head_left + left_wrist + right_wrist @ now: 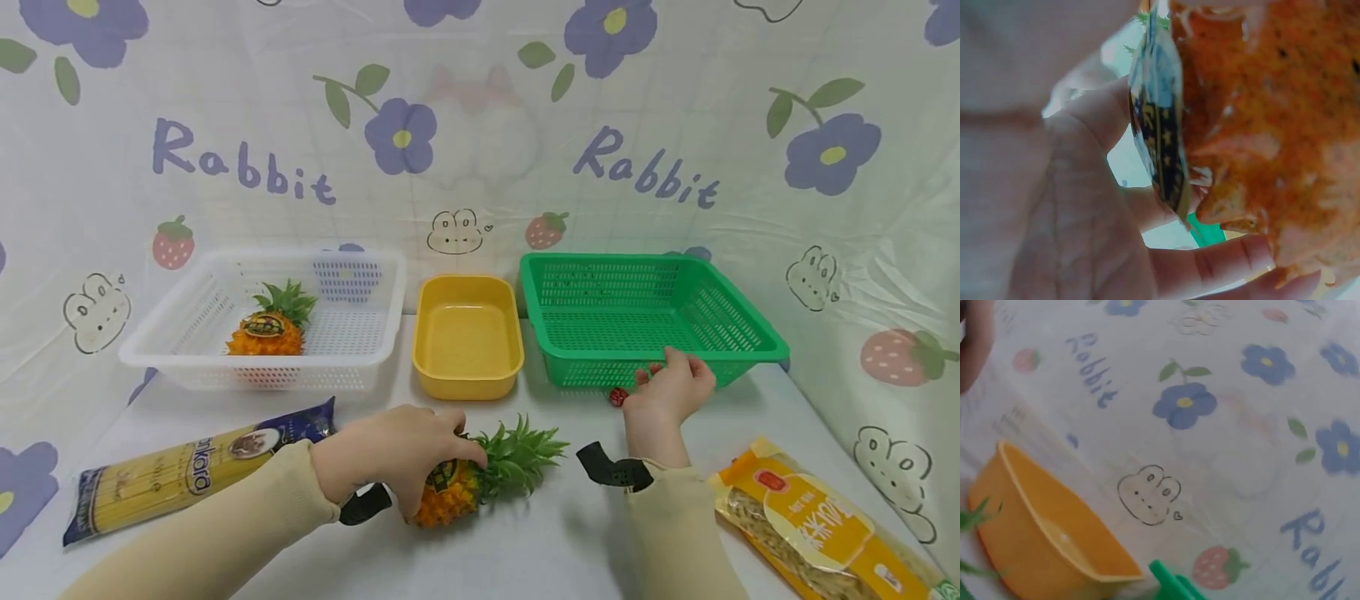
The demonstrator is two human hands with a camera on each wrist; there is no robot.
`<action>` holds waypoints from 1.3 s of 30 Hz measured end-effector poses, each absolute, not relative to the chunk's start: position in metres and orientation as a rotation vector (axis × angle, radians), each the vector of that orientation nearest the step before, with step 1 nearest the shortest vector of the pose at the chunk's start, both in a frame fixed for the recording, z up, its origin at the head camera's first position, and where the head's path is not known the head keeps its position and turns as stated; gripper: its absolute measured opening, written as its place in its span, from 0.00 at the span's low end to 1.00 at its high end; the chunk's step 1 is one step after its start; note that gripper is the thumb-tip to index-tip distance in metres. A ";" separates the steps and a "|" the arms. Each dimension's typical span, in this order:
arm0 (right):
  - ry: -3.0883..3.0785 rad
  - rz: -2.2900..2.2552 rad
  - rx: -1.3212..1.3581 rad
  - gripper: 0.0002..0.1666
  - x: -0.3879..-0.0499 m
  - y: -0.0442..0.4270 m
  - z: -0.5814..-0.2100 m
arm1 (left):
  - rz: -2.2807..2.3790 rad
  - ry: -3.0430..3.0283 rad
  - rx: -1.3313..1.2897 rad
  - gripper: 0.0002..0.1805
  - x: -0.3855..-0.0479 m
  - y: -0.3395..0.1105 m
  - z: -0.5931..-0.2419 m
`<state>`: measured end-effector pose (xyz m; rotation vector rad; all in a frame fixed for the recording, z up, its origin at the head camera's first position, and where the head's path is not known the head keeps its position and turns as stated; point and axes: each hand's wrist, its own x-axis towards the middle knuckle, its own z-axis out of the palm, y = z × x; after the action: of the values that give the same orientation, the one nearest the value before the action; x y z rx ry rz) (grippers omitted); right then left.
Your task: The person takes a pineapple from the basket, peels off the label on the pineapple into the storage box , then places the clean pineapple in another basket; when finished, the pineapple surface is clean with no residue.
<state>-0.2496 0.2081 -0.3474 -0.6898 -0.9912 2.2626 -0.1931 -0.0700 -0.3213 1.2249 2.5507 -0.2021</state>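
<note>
On the table, an orange toy-like pineapple (450,498) with a green leafy crown lies on its side, crown to the right. My left hand (401,450) grips its body from above, and in the left wrist view the fingers curve round its spiky orange surface (1272,125) beside a dark label (1163,134). My right hand (670,390) is at the front rim of the green basket (585,354), fingers loosely bent, with nothing visible in them. Just left of its wrist is a small red item (618,397), close to the basket's base.
A white basket (262,361) at the left holds another pineapple (266,333). Between the baskets stands a yellow tub (467,388). A spaghetti pack (157,487) lies front left, and an orange-and-clear pasta bag (821,525) front right. A patterned curtain hangs behind.
</note>
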 end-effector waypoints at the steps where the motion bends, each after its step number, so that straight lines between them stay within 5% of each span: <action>1: -1.128 2.226 -0.533 0.08 -0.246 0.203 -0.344 | -0.202 2.551 1.223 0.48 -0.193 -0.070 -0.321; 5: -1.978 1.920 0.201 0.11 -0.230 0.185 -0.337 | -0.194 2.558 1.228 0.48 -0.192 -0.073 -0.321; 9: -2.635 1.299 0.853 0.34 -0.219 0.178 -0.349 | -0.190 2.571 1.261 0.50 -0.192 -0.074 -0.322; 12: -2.832 1.046 1.087 0.48 -0.213 0.175 -0.362 | -0.157 2.572 1.283 0.52 -0.192 -0.077 -0.323; 24: -2.862 0.641 1.228 0.55 -0.206 0.170 -0.383 | 0.464 2.684 1.183 0.51 -0.185 -0.109 -0.345; 34: -2.808 0.626 1.154 0.43 -0.200 0.169 -0.391 | 1.363 2.681 0.353 0.52 -0.159 -0.122 -0.395; 39: -2.767 0.565 1.135 0.39 -0.199 0.167 -0.395 | 1.532 2.499 0.273 0.51 -0.158 -0.123 -0.407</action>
<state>-0.1988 0.1673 -0.3946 1.1346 -2.7667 0.5651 -0.1575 -0.1229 -0.4072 0.2735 2.4993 1.5320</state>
